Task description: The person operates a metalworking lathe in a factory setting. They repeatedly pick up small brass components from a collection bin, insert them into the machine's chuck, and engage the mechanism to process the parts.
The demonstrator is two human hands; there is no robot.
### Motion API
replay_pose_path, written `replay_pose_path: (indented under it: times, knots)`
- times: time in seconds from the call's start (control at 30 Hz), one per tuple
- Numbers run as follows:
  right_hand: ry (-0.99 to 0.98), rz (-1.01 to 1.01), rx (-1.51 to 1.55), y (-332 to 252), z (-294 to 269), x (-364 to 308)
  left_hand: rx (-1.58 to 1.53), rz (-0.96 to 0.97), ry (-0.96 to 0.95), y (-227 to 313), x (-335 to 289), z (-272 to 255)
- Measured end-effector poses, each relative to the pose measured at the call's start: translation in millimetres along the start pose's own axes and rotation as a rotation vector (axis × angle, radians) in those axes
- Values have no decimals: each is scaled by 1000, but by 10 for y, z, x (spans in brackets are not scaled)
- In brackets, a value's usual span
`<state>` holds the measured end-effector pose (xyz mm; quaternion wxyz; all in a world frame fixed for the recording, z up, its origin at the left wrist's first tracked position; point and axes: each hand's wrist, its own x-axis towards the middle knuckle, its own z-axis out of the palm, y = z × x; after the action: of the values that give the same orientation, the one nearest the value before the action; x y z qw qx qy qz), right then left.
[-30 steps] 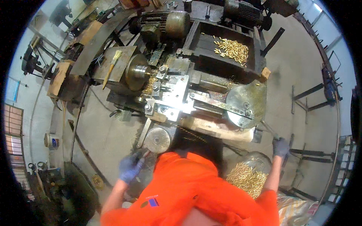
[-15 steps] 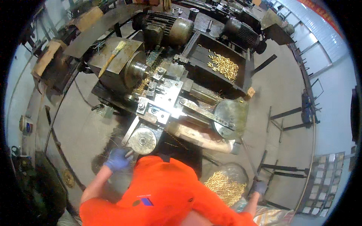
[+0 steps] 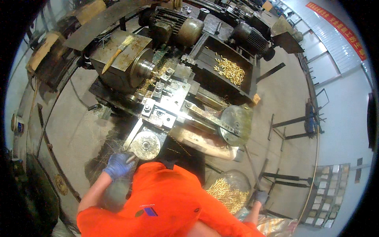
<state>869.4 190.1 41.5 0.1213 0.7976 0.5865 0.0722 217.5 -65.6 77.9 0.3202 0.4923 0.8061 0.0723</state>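
Observation:
My left hand [image 3: 118,165], in a blue glove, is closed around the short handle [image 3: 130,158] of a round metal handwheel [image 3: 145,145] at the front of a small lathe [image 3: 166,102]. Low on the right, my right hand [image 3: 260,196], in a darker glove, grips the lower end of a long metal lever [image 3: 252,166]. That lever runs up toward a large round disc [image 3: 236,125] at the lathe's right end. Bright light falls on the tool slide in the middle. The lathe's chuck [image 3: 144,68] faces it from the left, with brass-coloured shavings beneath.
A wooden-handled brush [image 3: 118,54] lies on the headstock. Behind the slide, a dark metal tray [image 3: 205,59] holds small brass pieces [image 3: 231,71]. More brass pieces fill a round basin [image 3: 241,179] beside my right arm. Motors [image 3: 181,29] stand at the back; metal stands [image 3: 286,177] are at right.
The whole view has shifted slightly, so the machine sits a little further left. My right hand and the lever's lower end have come slightly left. Both hands keep their grips.

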Motion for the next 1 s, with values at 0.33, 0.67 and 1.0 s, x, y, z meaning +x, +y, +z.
replay_pose_path:
  times: [0.33,0.67,1.0]
  knots:
    - [-4,194,96,-102,-55,-198,-38,-17,19,24,-24,-22]
    - [-45,229,141,-107,-38,-316,-38,-25,-14,27,-22,-47]
    - [-91,282,134,-9,180,-372,-143,117,147,-99,14,86]
